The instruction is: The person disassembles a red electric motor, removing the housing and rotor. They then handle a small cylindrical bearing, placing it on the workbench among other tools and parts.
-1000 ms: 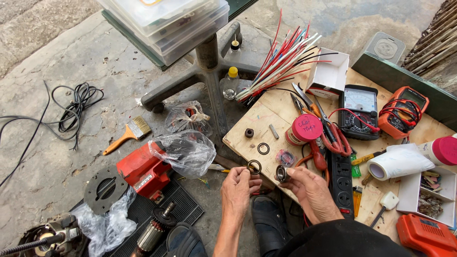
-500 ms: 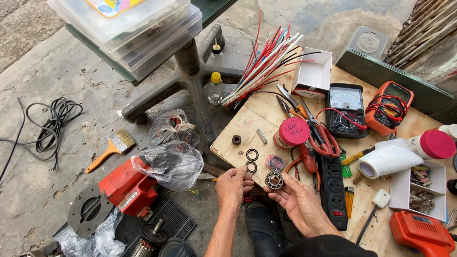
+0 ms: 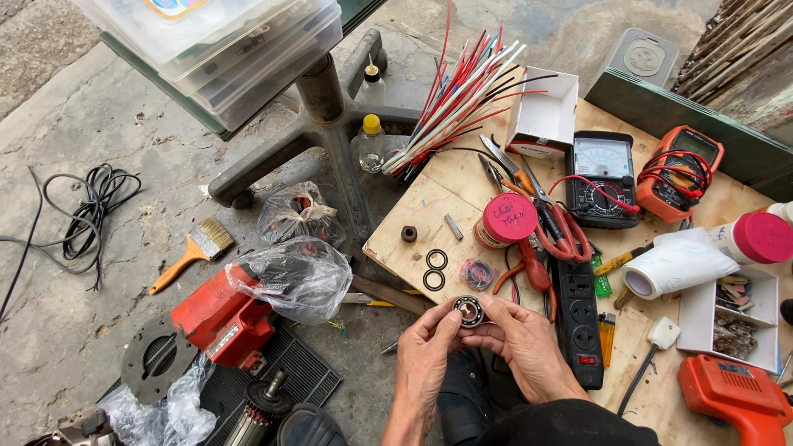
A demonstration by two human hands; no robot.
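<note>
The wooden desk (image 3: 652, 380) fills the right side of my view, set low over the concrete floor (image 3: 91, 173), with the dark chair base (image 3: 322, 132) standing just beyond its far edge. On the floor to my left lies a red power tool (image 3: 219, 318), half under a crumpled clear plastic bag (image 3: 289, 277). On the desk a black power strip (image 3: 578, 318) runs toward me, with a pink-lidded jar (image 3: 505, 220) beyond it. My left hand (image 3: 429, 359) and right hand (image 3: 524, 347) meet at the desk's near edge, fingertips closed together on a small round ball bearing (image 3: 471, 310), which I hold up between them just above the board. Just beyond the bearing two black rubber rings (image 3: 435, 269) lie flat on the wood, one touching the other.
</note>
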